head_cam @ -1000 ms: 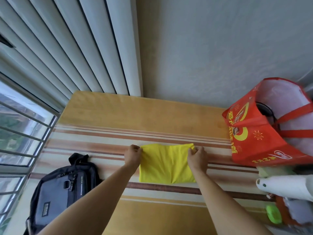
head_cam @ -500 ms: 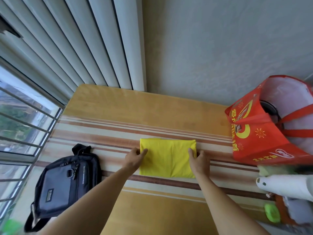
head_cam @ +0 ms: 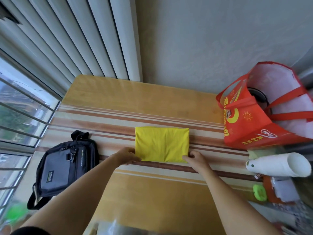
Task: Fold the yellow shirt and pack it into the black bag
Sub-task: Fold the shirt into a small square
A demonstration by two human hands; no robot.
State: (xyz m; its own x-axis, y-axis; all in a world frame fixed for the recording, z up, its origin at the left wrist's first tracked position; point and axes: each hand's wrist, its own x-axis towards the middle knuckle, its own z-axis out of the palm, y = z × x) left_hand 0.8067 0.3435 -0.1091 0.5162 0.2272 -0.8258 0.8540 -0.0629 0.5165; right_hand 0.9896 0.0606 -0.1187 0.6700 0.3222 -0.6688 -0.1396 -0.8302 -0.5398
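One yellow shirt, folded into a rectangle; one black bag; one red tote bag; two hands, left hand and right hand; one white cylinder; one small green round thing; one striped table

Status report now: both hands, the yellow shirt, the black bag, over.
Left hand and right hand pinch near corners of yellow shirt, folded flat on table. Black bag left of it, looks zipped shut. Path between clear.
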